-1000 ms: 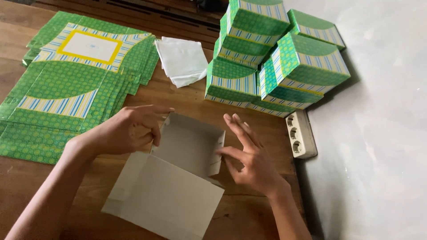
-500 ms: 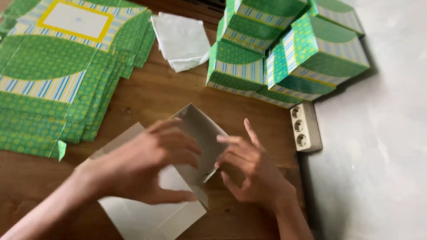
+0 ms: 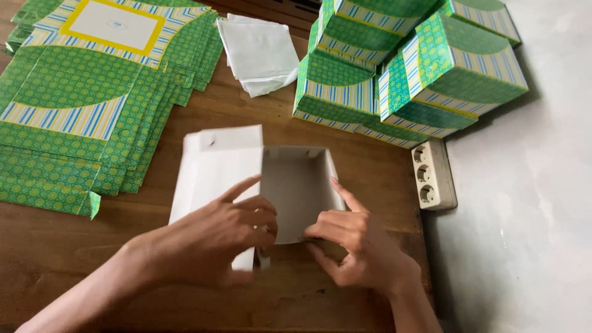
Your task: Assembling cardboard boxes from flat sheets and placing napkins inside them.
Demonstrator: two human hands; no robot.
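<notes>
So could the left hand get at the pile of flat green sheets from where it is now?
Probably yes. The left hand is busy on the half-folded white box, but the flat green sheets lie beside it on the same table, with nothing between.

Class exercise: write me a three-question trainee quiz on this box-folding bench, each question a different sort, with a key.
1. True or false: the left hand and right hand both touch the half-folded white box.
2. The power strip lies: A) right of the white box, B) on the flat green sheets.
3. What stands behind the white box?

Key: 1 true. 2 A. 3 Stacked green boxes.
</notes>
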